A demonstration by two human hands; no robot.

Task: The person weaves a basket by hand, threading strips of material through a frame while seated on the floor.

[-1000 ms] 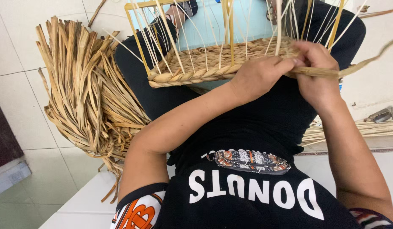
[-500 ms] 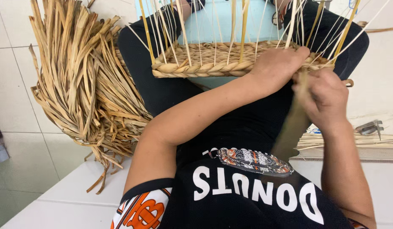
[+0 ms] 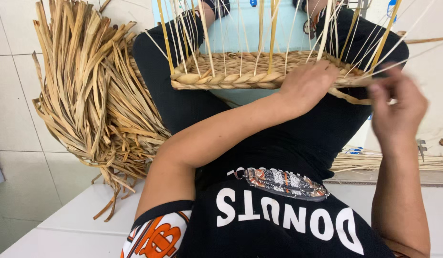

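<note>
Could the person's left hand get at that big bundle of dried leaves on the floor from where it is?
Probably yes. The left hand rests on the woven basket rim, and the bundle of dried leaves lies on that same side with nothing between them.

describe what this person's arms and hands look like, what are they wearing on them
Both forearms are bare, and the left hand and right hand wear no gloves. A short black sleeve with an orange-and-white printed band covers the left upper arm. No rings or watch visible.
</note>
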